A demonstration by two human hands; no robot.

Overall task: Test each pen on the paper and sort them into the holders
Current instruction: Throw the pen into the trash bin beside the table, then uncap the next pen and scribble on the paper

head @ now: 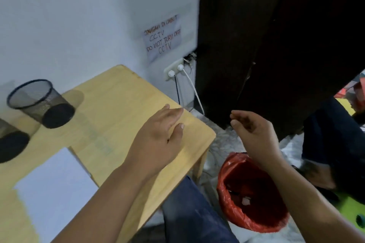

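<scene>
A person's left hand (158, 134) lies flat over the wooden bench (122, 92), fingers straight and together. The right hand (254, 130) hovers above a red-lined bin (254, 221), fingers loosely curled, apparently holding nothing. Two mesh holders (39, 102) and white paper (53, 189) sit on the bench at left; no pens show.

The single camera sits on my head, facing forward and steeply down. It views the table (122, 92) corner at close range, tilted; no second view exists.
</scene>
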